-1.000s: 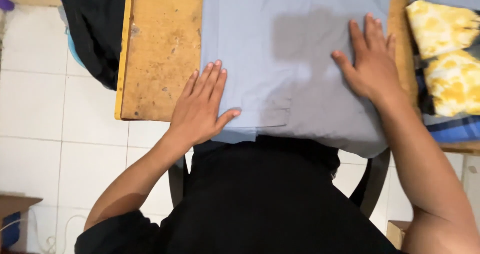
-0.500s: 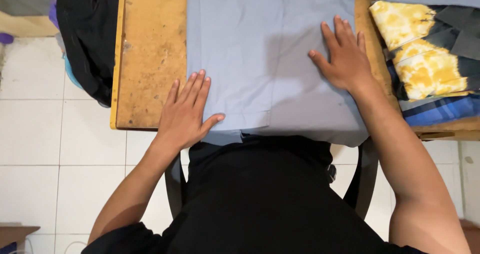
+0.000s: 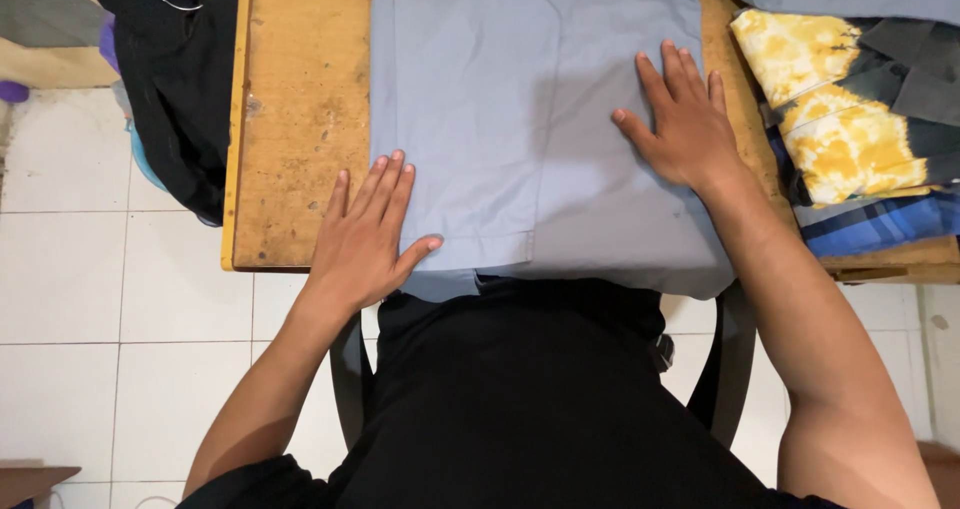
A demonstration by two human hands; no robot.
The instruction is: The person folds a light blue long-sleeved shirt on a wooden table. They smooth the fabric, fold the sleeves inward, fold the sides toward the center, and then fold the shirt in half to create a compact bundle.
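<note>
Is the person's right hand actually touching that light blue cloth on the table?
Touching. In the head view the right hand lies flat, fingers spread, on the light blue cloth, with no gap showing under the palm.

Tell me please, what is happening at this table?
A seated person in a black top presses both hands flat on a light blue garment spread over a worn wooden table. The left hand lies at the garment's left edge, partly on the wood; the right hand rests on its right side. Folded yellow-patterned cloth and blue checked cloth lie to the right, and dark fabric hangs off the left.
</note>
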